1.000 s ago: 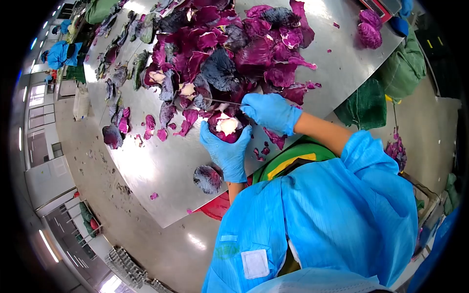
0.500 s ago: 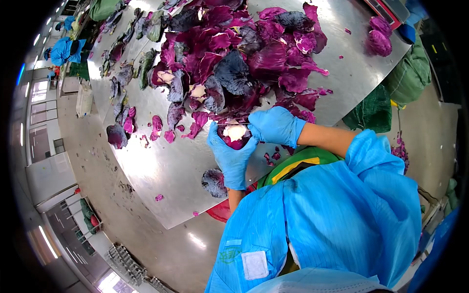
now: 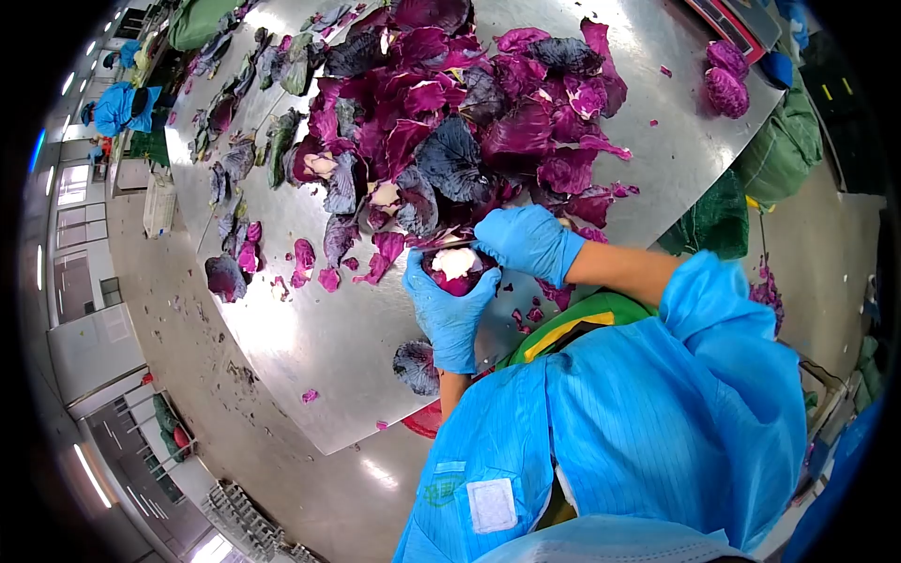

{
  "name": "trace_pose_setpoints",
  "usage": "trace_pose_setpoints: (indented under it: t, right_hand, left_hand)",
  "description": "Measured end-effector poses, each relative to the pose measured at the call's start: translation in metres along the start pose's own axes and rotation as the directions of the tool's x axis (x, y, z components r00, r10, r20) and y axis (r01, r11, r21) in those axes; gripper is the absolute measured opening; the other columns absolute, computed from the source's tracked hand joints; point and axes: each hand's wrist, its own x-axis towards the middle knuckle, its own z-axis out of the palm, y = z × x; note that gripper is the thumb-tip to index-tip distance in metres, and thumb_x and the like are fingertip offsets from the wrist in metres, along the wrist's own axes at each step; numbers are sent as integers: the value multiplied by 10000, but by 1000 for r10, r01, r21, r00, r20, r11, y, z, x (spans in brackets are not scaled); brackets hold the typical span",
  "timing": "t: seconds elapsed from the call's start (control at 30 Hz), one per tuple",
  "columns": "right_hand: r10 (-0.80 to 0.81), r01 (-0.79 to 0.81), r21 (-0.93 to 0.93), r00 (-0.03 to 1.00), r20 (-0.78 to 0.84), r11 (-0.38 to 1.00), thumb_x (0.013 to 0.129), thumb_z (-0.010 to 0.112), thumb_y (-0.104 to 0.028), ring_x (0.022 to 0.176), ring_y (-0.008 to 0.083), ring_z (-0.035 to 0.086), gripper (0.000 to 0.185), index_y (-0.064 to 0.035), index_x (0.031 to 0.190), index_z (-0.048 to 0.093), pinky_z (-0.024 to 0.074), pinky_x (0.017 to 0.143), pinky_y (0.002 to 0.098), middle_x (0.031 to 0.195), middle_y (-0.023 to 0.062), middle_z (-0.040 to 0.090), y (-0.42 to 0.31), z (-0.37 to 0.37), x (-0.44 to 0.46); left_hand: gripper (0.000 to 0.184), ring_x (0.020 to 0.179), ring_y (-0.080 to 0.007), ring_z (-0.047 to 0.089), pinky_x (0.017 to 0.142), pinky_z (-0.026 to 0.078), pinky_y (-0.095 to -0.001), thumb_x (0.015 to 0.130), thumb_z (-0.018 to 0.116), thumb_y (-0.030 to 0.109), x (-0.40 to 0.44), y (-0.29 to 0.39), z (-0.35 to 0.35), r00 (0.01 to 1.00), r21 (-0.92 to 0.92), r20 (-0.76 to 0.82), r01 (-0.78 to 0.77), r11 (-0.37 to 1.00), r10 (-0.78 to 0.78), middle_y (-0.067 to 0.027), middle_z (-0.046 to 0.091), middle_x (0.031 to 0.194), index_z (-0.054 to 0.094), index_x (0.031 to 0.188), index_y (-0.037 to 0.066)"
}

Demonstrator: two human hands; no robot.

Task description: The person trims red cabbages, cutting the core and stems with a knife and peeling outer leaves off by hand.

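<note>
My left hand [image 3: 449, 317], in a blue glove, is wrapped around a red cabbage [image 3: 460, 285] near the table's front edge. Its pale cut core faces up at me. My right hand [image 3: 528, 246], gloved the same way, is closed around a knife whose handle is hidden in the fist. The thin knife blade [image 3: 449, 246] lies across the far side of the cabbage, level with the left fingertips. Beyond both hands spreads a heap of loose purple cabbage leaves [image 3: 516, 127]. A dark leaf [image 3: 416, 367] rests beside my left wrist.
The metal table [image 3: 300, 375] carries scattered leaves and scraps on its left side. Two purple cabbages [image 3: 727, 80] sit at the right corner near a red-edged device [image 3: 727, 28]. Green sacks [image 3: 784, 145] stand past the right edge. A person in blue [image 3: 122, 108] is far left.
The view has shifted slightly, so the table and leaves appear a little lower. Both hands keep their grip, and the blade shows slightly broader against the cabbage.
</note>
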Motion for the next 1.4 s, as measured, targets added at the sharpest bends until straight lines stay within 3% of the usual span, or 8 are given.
trace_pose_setpoints:
  t: [0.2, 0.4, 0.53, 0.83, 1.0, 1.07, 1.3, 1.4]
  right_hand:
    - [301, -277, -157, 941, 155, 948, 865, 603, -247, 555, 256, 651, 735, -55, 1502, 291, 513, 443, 367, 892, 159, 595, -26, -29, 36]
    - [-53, 41, 70, 983, 177, 997, 845, 559, -169, 683, 311, 667, 418, -174, 1261, 597, 530, 537, 424, 792, 109, 647, -2, -15, 44]
    - [285, -363, 250, 911, 297, 898, 836, 605, -205, 702, 340, 656, 263, -77, 1063, 643, 522, 629, 433, 843, 199, 660, 53, -4, 37]
    - [276, -294, 527, 954, 115, 797, 850, 625, -240, 757, 300, 673, 349, -60, 1146, 664, 533, 695, 374, 863, 178, 675, -22, -60, 2]
    - [472, -514, 706, 835, 283, 486, 885, 648, -157, 699, 99, 557, 293, -41, 1151, 690, 488, 661, 277, 816, 69, 647, 31, -49, 10]
    - [474, -441, 565, 875, 99, 697, 905, 634, -159, 724, 100, 591, 295, -45, 1175, 676, 503, 697, 280, 819, 66, 679, 50, -42, 16]
    - [170, -194, 9, 836, -521, 981, 862, 676, -327, 946, 285, 638, 557, -161, 1370, 520, 538, 790, 377, 1075, 133, 608, 62, -112, 55]
    - [37, -9, 376, 997, -67, 927, 820, 755, -306, 918, 263, 657, 464, -100, 1222, 646, 536, 835, 343, 1054, 121, 643, 17, -80, 34]
  left_hand:
    - [1118, 1275, -390, 440, 1055, 392, -448, 565, 911, 395, -3, 4, 10, 998, 132, -55, -21, 991, 28, -266, 455, 1346, 343, 1405, -74]
    - [1106, 1256, -390, 451, 1053, 389, -452, 556, 914, 381, -11, 2, 10, 990, 98, -53, -124, 987, 130, -245, 448, 1362, 352, 1414, -33]
    - [1166, 1369, -385, 356, 1139, 300, -459, 521, 947, 309, -38, -11, -4, 892, 63, 23, -451, 890, 451, -210, 353, 1472, 323, 1469, 40]
    - [1026, 1326, -285, 427, 1135, 327, -394, 647, 868, 182, -63, -53, -14, 890, -741, -51, 272, 615, -454, -156, 404, 1450, 310, 1496, 38]
    - [865, 1218, -286, 545, 1032, 471, -418, 697, 788, 250, -66, -79, -29, 935, -853, 71, 237, 464, -348, -147, 514, 1353, 396, 1433, 19]
    - [909, 1226, -272, 537, 1042, 462, -402, 682, 826, 236, -67, -88, -29, 927, -909, 94, 229, 348, -362, -143, 526, 1346, 390, 1446, 8]
    - [1051, 1276, -263, 488, 1089, 411, -394, 609, 903, 159, -44, -51, -41, 993, -660, 83, 119, 741, -86, -142, 429, 1440, 319, 1467, -6]
    - [1023, 1266, -269, 488, 1093, 401, -387, 632, 902, 148, -29, -45, -37, 993, -533, 119, 84, 842, -23, -160, 425, 1424, 314, 1453, -18]
